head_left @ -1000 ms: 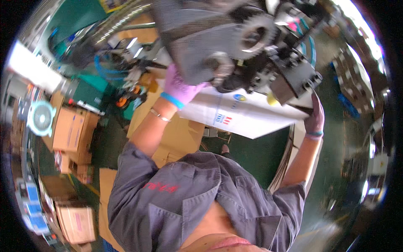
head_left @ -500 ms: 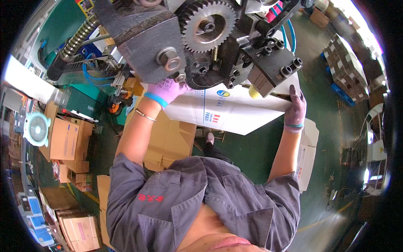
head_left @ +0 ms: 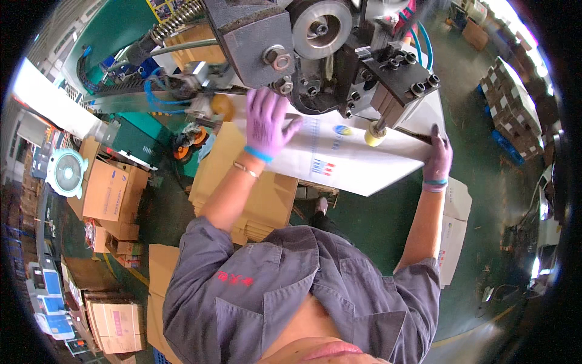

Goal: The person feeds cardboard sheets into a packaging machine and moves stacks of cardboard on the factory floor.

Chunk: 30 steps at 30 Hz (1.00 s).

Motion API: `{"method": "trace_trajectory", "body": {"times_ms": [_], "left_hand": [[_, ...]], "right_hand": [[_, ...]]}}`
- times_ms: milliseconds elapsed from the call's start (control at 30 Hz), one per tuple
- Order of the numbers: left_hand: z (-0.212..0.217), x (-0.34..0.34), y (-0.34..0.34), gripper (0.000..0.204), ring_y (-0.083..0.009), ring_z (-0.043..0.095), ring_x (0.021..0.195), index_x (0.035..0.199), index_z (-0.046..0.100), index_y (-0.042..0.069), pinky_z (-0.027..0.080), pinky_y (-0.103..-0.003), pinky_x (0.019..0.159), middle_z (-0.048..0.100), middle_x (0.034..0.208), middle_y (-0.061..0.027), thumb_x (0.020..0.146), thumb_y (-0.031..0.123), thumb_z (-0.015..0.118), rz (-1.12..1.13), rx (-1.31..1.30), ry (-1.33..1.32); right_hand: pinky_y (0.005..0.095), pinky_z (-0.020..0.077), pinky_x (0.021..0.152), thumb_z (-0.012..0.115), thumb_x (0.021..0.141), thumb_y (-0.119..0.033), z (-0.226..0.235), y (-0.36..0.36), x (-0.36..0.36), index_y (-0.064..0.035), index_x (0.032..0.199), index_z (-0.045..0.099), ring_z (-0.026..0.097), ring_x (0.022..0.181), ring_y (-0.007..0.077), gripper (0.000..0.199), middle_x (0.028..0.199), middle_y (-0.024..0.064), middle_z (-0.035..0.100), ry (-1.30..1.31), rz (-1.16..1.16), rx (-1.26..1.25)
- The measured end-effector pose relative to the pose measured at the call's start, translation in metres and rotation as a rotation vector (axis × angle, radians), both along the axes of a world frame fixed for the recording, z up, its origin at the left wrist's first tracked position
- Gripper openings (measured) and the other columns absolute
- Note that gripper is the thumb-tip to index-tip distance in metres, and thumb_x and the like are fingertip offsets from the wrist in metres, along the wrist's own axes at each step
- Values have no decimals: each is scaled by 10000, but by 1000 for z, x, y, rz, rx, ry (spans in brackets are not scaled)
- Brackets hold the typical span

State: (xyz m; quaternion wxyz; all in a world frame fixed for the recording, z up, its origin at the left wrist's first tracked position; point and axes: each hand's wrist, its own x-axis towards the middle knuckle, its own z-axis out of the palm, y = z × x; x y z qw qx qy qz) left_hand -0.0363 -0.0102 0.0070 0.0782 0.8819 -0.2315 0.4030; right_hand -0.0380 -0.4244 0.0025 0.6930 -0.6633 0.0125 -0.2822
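Note:
A flattened white cardboard carton (head_left: 345, 159) with printed marks lies under a black machine head (head_left: 257, 45). My left hand (head_left: 267, 124), in a purple glove, rests flat on the carton's left part, fingers stretched and thumb apart, close under the machine head. At the carton's right edge my gloved right hand (head_left: 438, 161) grips the board; some of its fingers are hidden. Between the hands, a yellow roller (head_left: 374, 134) on a metal rod meets or hovers just over the carton; I cannot tell which. A metal wheel (head_left: 321, 28) sits on the machine.
Flat brown cardboard sheets (head_left: 242, 203) are stacked below the carton on the left. Brown boxes (head_left: 112, 191) and a pale green fan (head_left: 65, 173) stand farther left. Another white carton (head_left: 454, 230) lies at right. A loaded pallet (head_left: 512, 112) stands back right. Blue hoses (head_left: 424, 45) hang by the machine.
My left hand has spread its fingers and moved over the carton. The yellow roller now shows lower over the carton. The toothed wheel's edge now looks smooth. The whole view has shifted.

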Motion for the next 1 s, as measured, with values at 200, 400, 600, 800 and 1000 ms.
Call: {"method": "trace_trajectory", "body": {"times_ms": [200, 400, 600, 800, 1000], "left_hand": [[-101, -58, 11, 515, -314, 465, 1199, 1208, 532, 46, 314, -452, 1062, 513, 1257, -167, 777, 281, 688, 0, -407, 424], [-123, 5, 52, 495, -220, 563, 1078, 1194, 510, -41, 456, -337, 930, 564, 1214, -148, 798, 170, 719, -254, -1393, 813], [-94, -22, -39, 257, -163, 620, 903, 946, 663, 20, 506, -297, 784, 673, 981, -67, 758, 166, 762, -227, -1044, 984], [-38, -5, -234, 289, -272, 620, 783, 831, 667, 73, 489, -371, 697, 636, 778, -71, 704, 314, 764, -700, -370, 455], [-27, -24, -351, 242, -213, 578, 693, 844, 605, 179, 446, -356, 624, 563, 702, -1, 748, 390, 673, -1178, 85, 472]], "right_hand": [[381, 468, 856, 525, 912, -429, 24, -84, -40, -38, 1297, 485, 608, 954, 241, 550, 1037, 168, 636, 43, -158, 245], [404, 414, 994, 380, 664, 143, 23, -65, -11, -42, 1200, 541, 511, 1177, 380, 588, 1276, 225, 516, -385, -229, -1036], [355, 413, 998, 484, 909, -114, -68, -177, -65, -63, 1318, 469, 496, 1205, 285, 412, 1308, 177, 505, -135, -97, -384], [270, 470, 778, 570, 843, -181, -231, -302, -172, -34, 1253, 549, 585, 921, 157, 435, 1166, 80, 620, 1161, -120, -921], [269, 465, 875, 564, 909, -238, -127, -289, -80, -32, 1306, 492, 580, 1034, 170, 453, 1201, 78, 589, 594, 137, 194]]}}
